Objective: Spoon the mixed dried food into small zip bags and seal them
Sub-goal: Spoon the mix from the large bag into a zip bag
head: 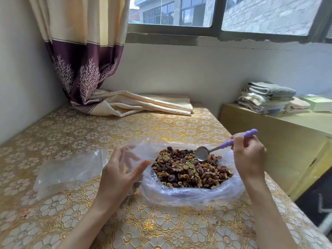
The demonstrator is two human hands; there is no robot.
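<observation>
A: Looking through the head view: the right hand point(248, 155) pinches the purple handle of a spoon point(222, 147), its bowl resting empty on the mixed dried food point(192, 169); that heap sits in a wide clear plastic bag point(188, 194) with its mouth spread open.

B: And the left hand point(118, 171)?

A: Fingers spread and relaxed, holding nothing, beside the big bag's rim; they look blurred; a flat small zip bag point(70, 169) lies just left of it on the table point(161, 227).

B: Risks?

A: I'd judge spillage; the zip bag lies limp and closed-looking, so a full spoon could scatter nuts over the slick patterned cloth; food caught in the zip could stop it sealing.

B: The room?

A: Gold floral tablecloth; curtain point(84, 56) pooled at the far corner; window point(215, 13) above; folded towels point(265, 97) on a side cabinet.
</observation>
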